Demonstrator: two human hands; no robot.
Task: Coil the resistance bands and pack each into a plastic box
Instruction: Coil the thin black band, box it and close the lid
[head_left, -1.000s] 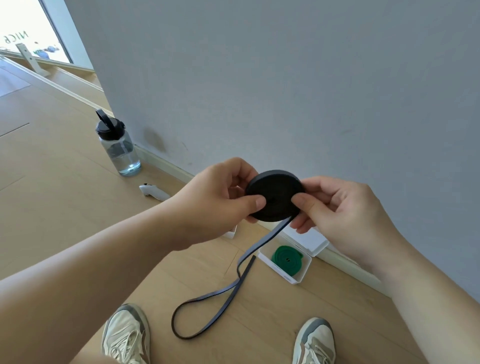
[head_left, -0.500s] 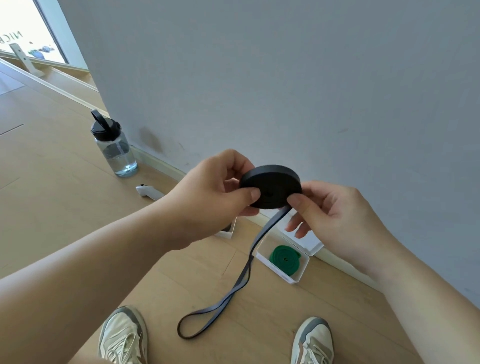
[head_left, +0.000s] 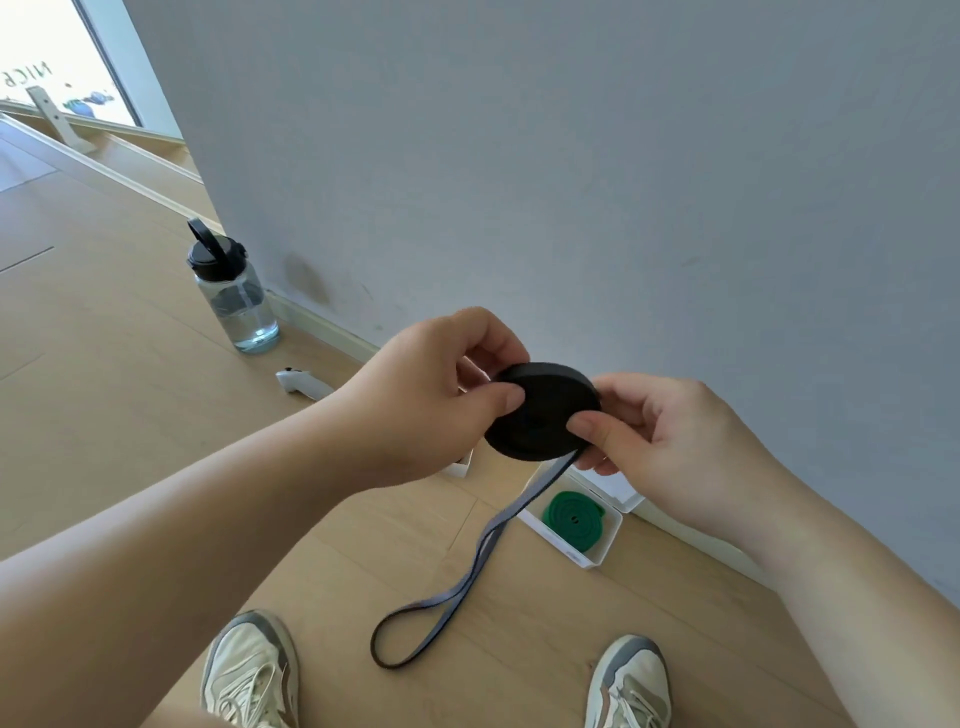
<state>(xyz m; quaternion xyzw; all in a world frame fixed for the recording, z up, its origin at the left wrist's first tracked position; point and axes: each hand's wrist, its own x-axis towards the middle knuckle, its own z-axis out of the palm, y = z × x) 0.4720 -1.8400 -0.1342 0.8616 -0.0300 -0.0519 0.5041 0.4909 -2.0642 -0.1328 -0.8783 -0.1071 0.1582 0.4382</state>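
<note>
Coil (head_left: 543, 415) between left hand (head_left: 431, 400) and right hand (head_left: 675, 447); box (head_left: 605, 545) below, near wall (head_left: 571, 182); bottle (head_left: 234, 296) far left.

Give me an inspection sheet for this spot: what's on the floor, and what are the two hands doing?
Surface: wooden floor.
Job's things: black band mostly coiled, its tail hanging in a loop; green band coiled inside an open white box.
Clutter: water bottle, small white device.
Grips: left hand and right hand both pinch the black coil.
Cables: nothing seen.
Surroundings: grey wall, shoes.
</note>
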